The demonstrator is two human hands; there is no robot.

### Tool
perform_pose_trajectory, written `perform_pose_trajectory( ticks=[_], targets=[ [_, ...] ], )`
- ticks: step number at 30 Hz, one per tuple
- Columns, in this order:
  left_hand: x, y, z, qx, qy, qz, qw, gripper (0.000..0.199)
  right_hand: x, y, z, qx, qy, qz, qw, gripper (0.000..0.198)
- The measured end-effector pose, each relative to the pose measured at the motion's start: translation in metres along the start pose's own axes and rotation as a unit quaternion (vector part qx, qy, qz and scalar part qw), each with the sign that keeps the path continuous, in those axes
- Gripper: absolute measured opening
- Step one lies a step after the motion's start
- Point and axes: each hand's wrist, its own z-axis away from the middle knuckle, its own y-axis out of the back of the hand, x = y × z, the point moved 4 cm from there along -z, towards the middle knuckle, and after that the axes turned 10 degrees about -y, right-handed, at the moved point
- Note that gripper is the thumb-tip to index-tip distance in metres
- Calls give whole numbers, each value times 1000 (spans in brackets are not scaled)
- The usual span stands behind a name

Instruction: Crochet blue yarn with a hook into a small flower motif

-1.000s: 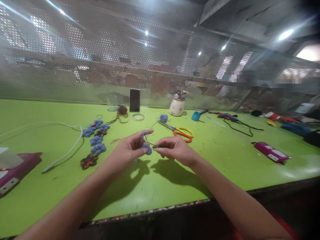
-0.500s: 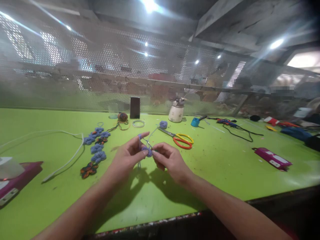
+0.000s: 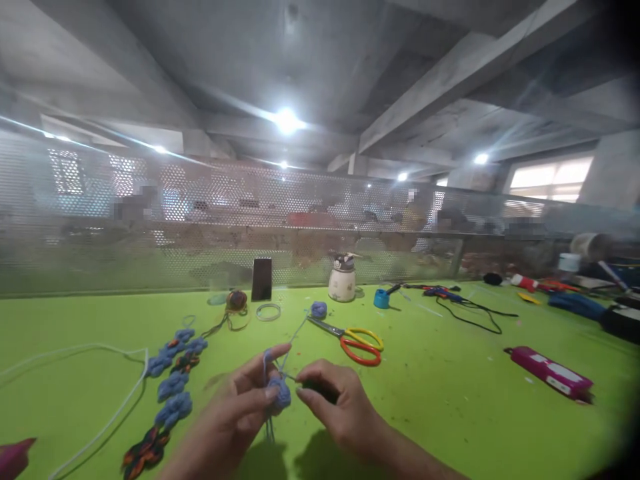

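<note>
My left hand pinches a small purple-blue crochet piece, and a strand of the same yarn loops over its raised index finger. Loose yarn ends hang below the piece. In my right hand, thumb and fingers grip a thin crochet hook, its tip at the piece's upper edge; most of its shaft is hidden by the fingers. The working yarn leads up to a small purple-blue yarn ball. Just beyond my right hand lie scissors with one yellow and one red handle.
Several crocheted flowers lie left on the green table, near a white cable. Behind are a dark multicoloured yarn ball, a phone, a ring and a cream jar. A magenta power strip lies right.
The camera has tilted up, so everything sits lower in view. My right hand has drawn slightly away from the crochet piece, which now shows more fully.
</note>
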Motion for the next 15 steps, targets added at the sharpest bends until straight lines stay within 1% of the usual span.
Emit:
perform_pose_trajectory(
  ticks=[7,11,13,15],
  targets=[
    [12,-3,7,23,31,4,999,48,-7,8,-1,-9,30,19,999,11],
    [10,10,7,75,60,-33,995,51,-12,11,-1,-28,44,-4,999,12],
    [6,20,5,97,71,-56,991,47,-10,9,-1,-32,18,-38,999,12],
    [1,25,1,97,75,-67,990,40,-3,4,-2,-46,-36,-102,993,16]
  ],
)
